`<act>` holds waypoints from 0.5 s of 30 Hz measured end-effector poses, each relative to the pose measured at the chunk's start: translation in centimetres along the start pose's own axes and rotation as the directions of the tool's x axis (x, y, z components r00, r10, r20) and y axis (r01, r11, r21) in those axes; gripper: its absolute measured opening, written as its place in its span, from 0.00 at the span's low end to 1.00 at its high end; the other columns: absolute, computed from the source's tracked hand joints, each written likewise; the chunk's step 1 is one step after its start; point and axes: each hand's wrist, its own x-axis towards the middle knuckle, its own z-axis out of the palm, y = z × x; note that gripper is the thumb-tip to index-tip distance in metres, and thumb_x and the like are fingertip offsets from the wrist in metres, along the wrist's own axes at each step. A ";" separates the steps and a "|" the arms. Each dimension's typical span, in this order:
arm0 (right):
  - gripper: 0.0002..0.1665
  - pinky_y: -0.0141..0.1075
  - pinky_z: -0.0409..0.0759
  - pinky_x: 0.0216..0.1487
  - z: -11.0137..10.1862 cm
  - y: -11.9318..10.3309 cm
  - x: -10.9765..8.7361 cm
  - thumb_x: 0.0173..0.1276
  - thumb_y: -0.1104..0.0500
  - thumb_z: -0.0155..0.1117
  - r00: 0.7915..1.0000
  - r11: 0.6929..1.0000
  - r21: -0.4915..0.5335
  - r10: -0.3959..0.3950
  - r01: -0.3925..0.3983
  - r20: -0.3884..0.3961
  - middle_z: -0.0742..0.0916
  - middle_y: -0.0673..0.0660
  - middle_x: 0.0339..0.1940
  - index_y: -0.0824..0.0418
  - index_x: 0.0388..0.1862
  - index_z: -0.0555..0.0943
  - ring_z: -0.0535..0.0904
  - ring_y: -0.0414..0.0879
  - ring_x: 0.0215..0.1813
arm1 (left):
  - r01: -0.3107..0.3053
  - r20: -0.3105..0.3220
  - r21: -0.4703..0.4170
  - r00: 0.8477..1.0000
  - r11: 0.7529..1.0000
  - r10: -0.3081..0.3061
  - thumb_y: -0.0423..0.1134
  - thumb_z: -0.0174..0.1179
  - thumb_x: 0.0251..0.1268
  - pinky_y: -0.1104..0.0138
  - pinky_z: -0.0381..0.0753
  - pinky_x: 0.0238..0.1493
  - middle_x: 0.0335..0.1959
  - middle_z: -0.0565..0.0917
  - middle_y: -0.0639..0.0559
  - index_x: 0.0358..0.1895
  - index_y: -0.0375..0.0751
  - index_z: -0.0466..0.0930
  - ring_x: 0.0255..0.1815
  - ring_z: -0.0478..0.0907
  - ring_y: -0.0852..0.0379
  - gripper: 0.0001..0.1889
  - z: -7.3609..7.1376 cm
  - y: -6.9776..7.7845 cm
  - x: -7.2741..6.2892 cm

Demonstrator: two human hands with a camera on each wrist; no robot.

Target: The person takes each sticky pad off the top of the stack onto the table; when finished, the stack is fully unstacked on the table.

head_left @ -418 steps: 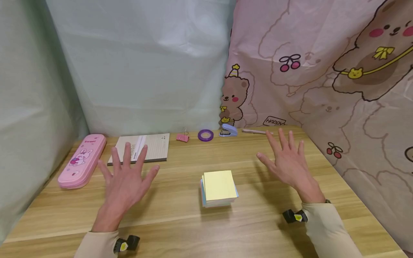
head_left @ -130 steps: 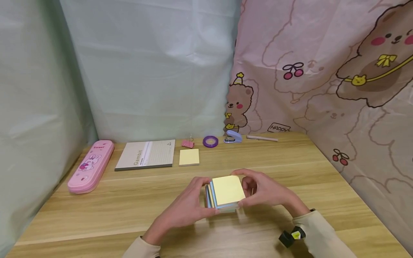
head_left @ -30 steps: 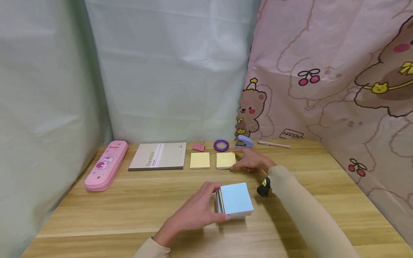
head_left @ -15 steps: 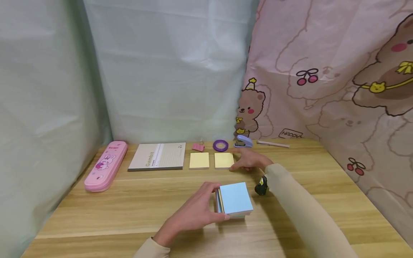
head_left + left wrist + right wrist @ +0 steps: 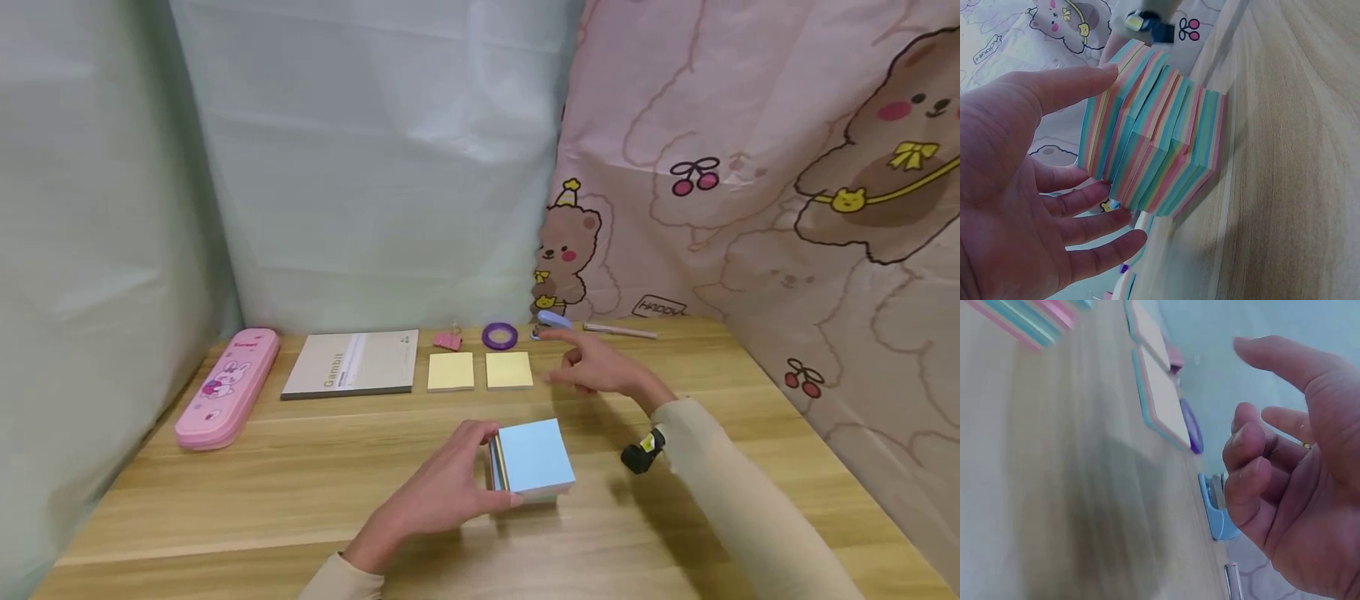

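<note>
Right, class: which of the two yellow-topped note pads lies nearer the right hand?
The right-hand pad, in front of the purple tape, just left of the right hand; the other pad sits beside the notebook.

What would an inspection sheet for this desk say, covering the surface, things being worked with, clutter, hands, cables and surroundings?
Surface: table with a light wood-grain top.
Job's things: blue-topped note stack, its layers unevenly aligned; left yellow pad and right yellow pad lie side by side, apart.
Clutter: pink pencil case, notebook, pink binder clip, purple ring, stapler and pen, spread along the back.
Hands: left hand grips the note stack; right hand holds nothing, beside the right yellow pad.
Cables: nothing seen.
Surroundings: pale green sheet at left and back; pink bear-print sheet at right.
</note>
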 end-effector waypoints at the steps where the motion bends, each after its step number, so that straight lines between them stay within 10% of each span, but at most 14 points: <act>1: 0.45 0.37 0.73 0.21 0.2 -0.1 -0.6 0.75 0.55 0.70 1.000 1.000 0.005 -0.018 0.018 -0.006 0.79 0.55 0.20 0.55 0.85 0.60 0.70 0.42 0.17 | 0.002 -0.001 0.000 1.000 1.000 -0.002 0.59 0.79 0.54 0.42 0.77 0.69 0.71 0.74 0.44 0.75 0.38 0.67 0.69 0.76 0.46 0.50 0.0 0.0 0.0; 15: 0.34 0.37 0.74 0.16 3.8 -1.1 -8.4 0.76 0.68 0.64 0.973 0.959 0.165 -0.232 0.229 -0.003 0.79 0.56 0.22 0.57 0.79 0.70 0.72 0.40 0.18 | -0.011 -0.018 0.000 1.000 1.000 0.011 0.56 0.79 0.54 0.42 0.76 0.70 0.69 0.75 0.43 0.74 0.38 0.69 0.69 0.76 0.44 0.48 0.2 -0.3 0.1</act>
